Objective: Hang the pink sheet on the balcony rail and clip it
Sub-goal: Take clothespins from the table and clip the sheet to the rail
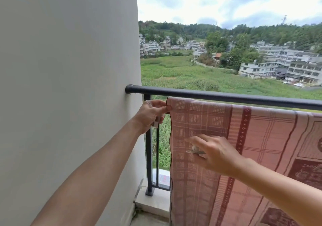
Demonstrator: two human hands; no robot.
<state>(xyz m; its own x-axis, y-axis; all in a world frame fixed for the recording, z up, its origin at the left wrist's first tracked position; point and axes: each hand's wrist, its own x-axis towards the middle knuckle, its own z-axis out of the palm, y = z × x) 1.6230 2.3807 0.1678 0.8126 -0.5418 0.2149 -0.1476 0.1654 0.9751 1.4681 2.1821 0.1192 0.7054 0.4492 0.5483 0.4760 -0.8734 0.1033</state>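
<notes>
- The pink sheet (261,138) drapes over the balcony rail (226,97) above the right hand (216,154); soft, light, likely to slide, best gripped at its top edge.
- The left hand (149,114) pinches its upper corner.
- The right hand's curled fingers hold a small clip (195,150).

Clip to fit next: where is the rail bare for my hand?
Bare: the black metal rail between the white wall and the left edge of the pink patterned sheet. Crowded: its corner, pinched by the left hand; right hand hovers lower.
</notes>
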